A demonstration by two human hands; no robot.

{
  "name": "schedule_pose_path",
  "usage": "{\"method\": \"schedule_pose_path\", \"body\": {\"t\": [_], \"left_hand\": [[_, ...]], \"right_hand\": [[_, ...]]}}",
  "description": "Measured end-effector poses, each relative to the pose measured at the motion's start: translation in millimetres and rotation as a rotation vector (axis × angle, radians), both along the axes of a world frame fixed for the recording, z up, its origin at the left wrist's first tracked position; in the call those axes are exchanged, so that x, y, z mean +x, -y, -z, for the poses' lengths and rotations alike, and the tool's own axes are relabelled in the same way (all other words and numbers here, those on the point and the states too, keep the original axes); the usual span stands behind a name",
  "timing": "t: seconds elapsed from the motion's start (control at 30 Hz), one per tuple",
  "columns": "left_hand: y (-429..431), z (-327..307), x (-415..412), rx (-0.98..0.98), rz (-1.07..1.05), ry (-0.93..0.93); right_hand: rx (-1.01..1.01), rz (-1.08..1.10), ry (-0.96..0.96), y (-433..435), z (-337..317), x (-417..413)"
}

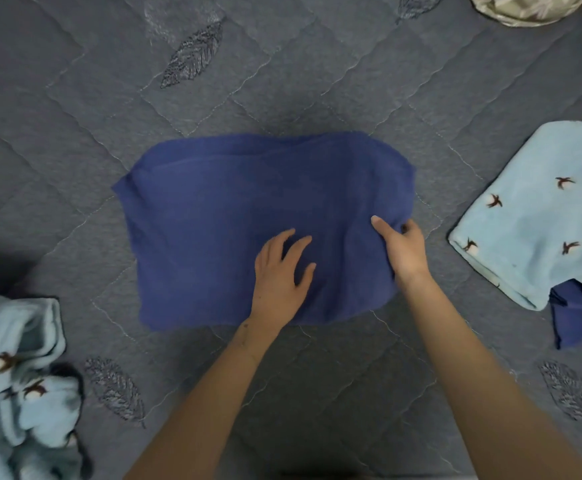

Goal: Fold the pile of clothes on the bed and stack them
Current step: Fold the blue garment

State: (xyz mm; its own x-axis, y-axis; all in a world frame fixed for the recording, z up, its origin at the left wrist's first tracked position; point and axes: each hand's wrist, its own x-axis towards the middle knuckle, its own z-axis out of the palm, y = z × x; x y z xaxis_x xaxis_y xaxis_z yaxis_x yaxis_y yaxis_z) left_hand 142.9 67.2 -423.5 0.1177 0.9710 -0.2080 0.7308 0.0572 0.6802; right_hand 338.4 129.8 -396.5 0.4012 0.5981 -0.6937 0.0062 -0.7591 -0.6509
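Head view: the left hand is laid flat on the blue cloth, fingers spread, while the cloth's right edge is pinched by the right hand, thumb on top, fingers curled under. The cloth is spread centrally on the bed, long axis left to right, nearly all of it left of the pinch, so the edge is likely to be carried leftward over the pressed hand. A pale shirt is seen farther right, apart.
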Motion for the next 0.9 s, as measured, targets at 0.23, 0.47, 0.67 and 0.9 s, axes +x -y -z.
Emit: {"method": "schedule_pose_path", "body": {"t": [0.23, 0.47, 0.67, 0.9], "left_hand": [[13, -35, -31, -0.423, -0.398, 0.762], [37, -28, -53, -0.241, -0.533, 0.158], [35, -30, -97, -0.072, -1.093, 0.463], [49, -29, -129, -0.132, -1.045, 0.607]], "right_hand": [[0.102, -0.396, -0.100, -21, -29, -87], [0.119, -0.729, -0.132, -29, -28, -190], [0.207, -0.979, 0.016, -29, -17, -245], [0.073, -1.033, -0.401, -18, -23, -288]]}}
